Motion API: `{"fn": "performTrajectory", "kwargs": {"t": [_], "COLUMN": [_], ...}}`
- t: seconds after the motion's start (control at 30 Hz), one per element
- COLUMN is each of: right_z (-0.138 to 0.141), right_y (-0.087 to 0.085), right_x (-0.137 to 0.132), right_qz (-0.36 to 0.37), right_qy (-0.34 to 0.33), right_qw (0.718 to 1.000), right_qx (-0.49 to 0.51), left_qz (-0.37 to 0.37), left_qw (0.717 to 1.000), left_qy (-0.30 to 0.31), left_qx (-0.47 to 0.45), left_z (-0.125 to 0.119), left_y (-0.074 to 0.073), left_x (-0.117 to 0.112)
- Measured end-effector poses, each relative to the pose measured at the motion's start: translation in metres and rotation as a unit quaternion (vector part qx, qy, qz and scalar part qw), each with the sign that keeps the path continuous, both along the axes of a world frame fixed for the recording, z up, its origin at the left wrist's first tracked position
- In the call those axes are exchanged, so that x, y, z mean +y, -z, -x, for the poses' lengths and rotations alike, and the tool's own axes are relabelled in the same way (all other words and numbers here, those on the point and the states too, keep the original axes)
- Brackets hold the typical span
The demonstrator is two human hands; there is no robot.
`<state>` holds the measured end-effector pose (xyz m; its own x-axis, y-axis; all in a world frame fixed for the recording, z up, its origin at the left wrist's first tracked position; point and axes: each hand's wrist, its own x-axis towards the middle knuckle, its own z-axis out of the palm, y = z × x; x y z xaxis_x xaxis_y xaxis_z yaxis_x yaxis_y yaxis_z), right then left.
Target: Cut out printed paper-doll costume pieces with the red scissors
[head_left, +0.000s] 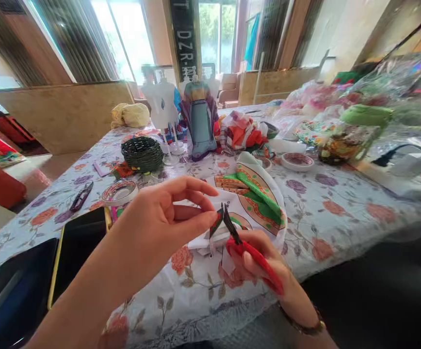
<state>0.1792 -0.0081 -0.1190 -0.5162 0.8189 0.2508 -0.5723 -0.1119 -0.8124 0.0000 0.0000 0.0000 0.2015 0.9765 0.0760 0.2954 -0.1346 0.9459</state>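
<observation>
Pinching a small dark green piece [216,223] upright above the bench [196,305], the left hand [165,211] faced red-handled scissors [264,267] just to its right, gripped in the right hand's [270,249] curled fingers, blades tilted up beside the piece.

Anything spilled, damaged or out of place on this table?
Nothing clearly stands out: no spill or breakage shows. The crumpled fabric pile farther back looks merely untidy, and the right hand holds the red-handled scissors.
</observation>
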Motion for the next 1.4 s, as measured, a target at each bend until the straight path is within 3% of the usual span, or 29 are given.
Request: {"fn": "performTrajectory", "kwargs": {"t": [0.4, 0.73, 1.4], "right_z": [-0.001, -0.001, -0.002], "right_y": [0.014, 0.001, 0.008], "right_x": [-0.003, -0.005, -0.004], "right_qz": [0.002, 0.009, -0.012], "right_qy": [0.028, 0.037, 0.036], "right_qw": [0.999, 0.996, 0.997], "right_qx": [-0.028, -0.075, -0.069], "left_qz": [0.018, 0.029, 0.028], "left_qw": [0.999, 0.998, 0.999], "left_qy": [0.012, 0.004, 0.001], "left_qx": [-0.041, -0.049, -0.032], "left_z": [-0.002, -0.003, -0.002], "left_y": [-0.002, 0.000, -0.002], "left_x": [-0.003, 0.001, 0.001]}}
